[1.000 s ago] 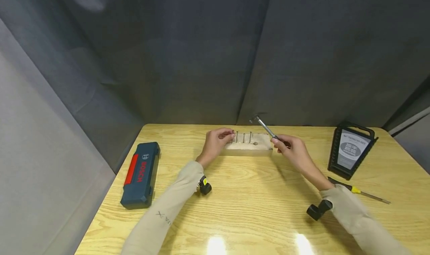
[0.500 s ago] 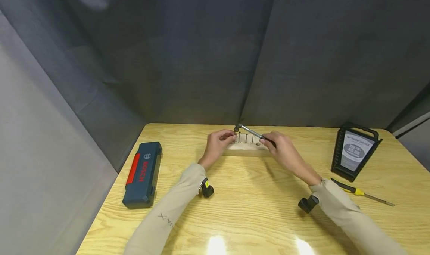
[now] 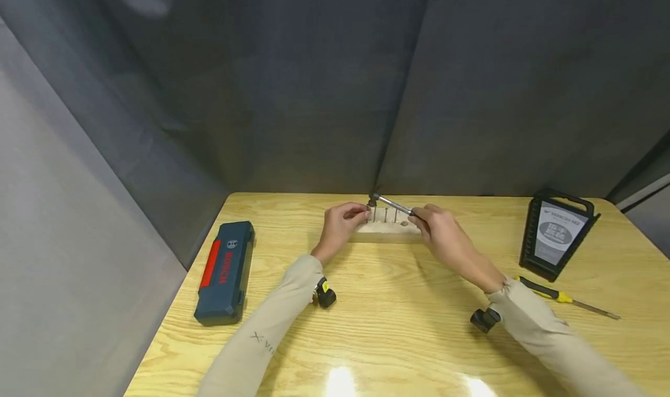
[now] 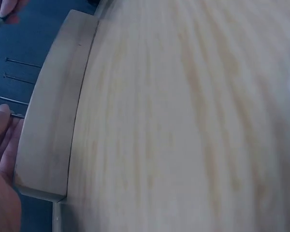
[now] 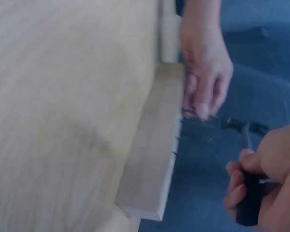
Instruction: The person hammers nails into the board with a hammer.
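Observation:
A pale wooden block (image 3: 384,236) lies near the table's far edge. Several upright nails (image 4: 21,62) stand in its top face. My left hand (image 3: 337,227) pinches the leftmost nail (image 4: 17,115) between thumb and fingers, low against the block. In my right hand (image 3: 445,232) is a small hammer (image 3: 395,204), gripped by its black handle. The hammer head (image 5: 244,125) is at the top of the pinched nail in the head view; whether they touch I cannot tell. The right wrist view is blurred around the nails.
A blue and red Bosch case (image 3: 225,274) lies at the table's left. On the right stand a black tool holder (image 3: 558,234) with a printed label and, below it, a yellow and black screwdriver (image 3: 565,297). Dark cloth (image 3: 309,95) hangs behind the table.
My right hand has moved left, bringing the hammer head from behind the block's right part to the pinched nail. My left hand keeps its pinch. The view has shifted slightly.

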